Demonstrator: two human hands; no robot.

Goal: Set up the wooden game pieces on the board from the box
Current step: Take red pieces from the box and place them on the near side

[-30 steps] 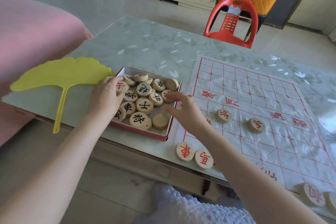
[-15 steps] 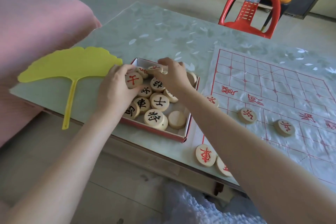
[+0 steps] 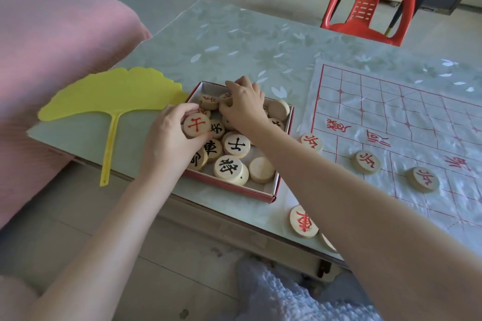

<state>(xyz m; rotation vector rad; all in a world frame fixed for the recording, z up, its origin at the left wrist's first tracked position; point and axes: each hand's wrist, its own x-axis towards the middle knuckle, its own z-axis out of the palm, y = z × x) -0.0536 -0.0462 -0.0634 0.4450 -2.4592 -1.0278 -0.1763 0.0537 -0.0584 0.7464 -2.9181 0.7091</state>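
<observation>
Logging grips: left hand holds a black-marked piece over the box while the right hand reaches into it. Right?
No: the head view shows the piece in the left hand is red-marked, not black. The right hand does reach into the box.

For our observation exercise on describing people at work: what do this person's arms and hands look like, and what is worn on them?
The left forearm and right forearm are bare, with no sleeve in view. The left hand and right hand wear no gloves. No ring shows on the fingers, and no watch or bracelet shows either.
</observation>
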